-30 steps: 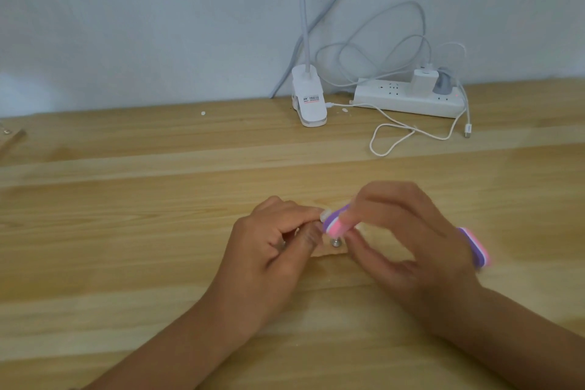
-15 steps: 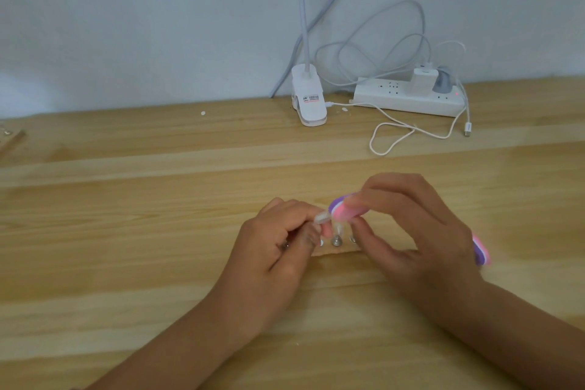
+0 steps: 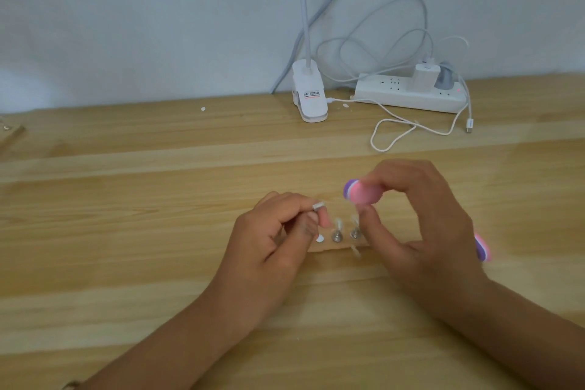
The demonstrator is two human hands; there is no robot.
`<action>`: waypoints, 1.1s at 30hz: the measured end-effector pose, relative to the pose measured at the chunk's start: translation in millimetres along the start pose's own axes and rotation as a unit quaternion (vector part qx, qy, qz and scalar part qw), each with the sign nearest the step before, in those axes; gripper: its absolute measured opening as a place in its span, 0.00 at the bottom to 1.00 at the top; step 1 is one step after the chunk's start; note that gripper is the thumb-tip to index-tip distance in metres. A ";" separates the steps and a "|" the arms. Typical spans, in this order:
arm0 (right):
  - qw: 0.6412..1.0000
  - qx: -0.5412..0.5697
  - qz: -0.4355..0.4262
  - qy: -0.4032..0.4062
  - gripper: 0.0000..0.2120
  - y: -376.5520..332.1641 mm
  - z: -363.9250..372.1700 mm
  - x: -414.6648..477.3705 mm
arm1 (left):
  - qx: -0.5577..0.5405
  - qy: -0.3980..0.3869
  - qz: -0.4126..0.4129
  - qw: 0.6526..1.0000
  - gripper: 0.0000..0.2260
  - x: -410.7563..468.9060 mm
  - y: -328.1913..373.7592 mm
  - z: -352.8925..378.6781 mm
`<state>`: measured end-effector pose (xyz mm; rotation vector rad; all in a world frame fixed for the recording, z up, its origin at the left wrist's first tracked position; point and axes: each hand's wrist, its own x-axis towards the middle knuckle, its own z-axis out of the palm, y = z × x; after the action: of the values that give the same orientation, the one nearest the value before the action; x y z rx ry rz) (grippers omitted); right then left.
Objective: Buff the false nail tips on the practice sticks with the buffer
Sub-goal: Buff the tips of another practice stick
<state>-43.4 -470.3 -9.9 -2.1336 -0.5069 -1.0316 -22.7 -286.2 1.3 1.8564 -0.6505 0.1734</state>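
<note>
Pinching nail tip (image 3: pixel 318 206), left hand (image 3: pixel 278 241); right hand (image 3: pixel 421 225) grips buffer (image 3: pixel 361 194), held just right of pinch, not touching. Risk: hard rub pops tip off or knocks nearby sticks (image 3: pixel 337 233).

Back of my wooden desk (image 3: pixel 126 199), against the pale wall (image 3: pixel 126 25): a white clip lamp base (image 3: pixel 309 98), then a white power strip (image 3: pixel 408 95) to its right with 2 plugs in, 1 white charger (image 3: pixel 424 76) and 1 grey plug (image 3: pixel 445 76). A loose white cable (image 3: pixel 395 133) loops in front.
</note>
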 end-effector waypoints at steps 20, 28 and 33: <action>0.879 -0.180 0.071 -0.437 0.13 -13.0 -35.6 23.1 | 0.034 0.050 0.024 0.998 0.07 -1.1 -1.3 -1.3; 0.870 -0.247 0.145 -0.402 0.09 -15.2 -32.5 16.9 | 0.042 0.052 0.025 0.997 0.06 -0.1 -1.8 -0.7; 0.933 0.023 0.218 -0.287 0.04 -16.3 -32.6 16.9 | 0.049 0.052 0.027 0.997 0.06 1.5 -1.4 0.2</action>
<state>-59.9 -482.5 24.6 -2.3456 -0.2894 -0.1382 -20.8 -286.6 0.7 1.9119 -0.6286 0.3407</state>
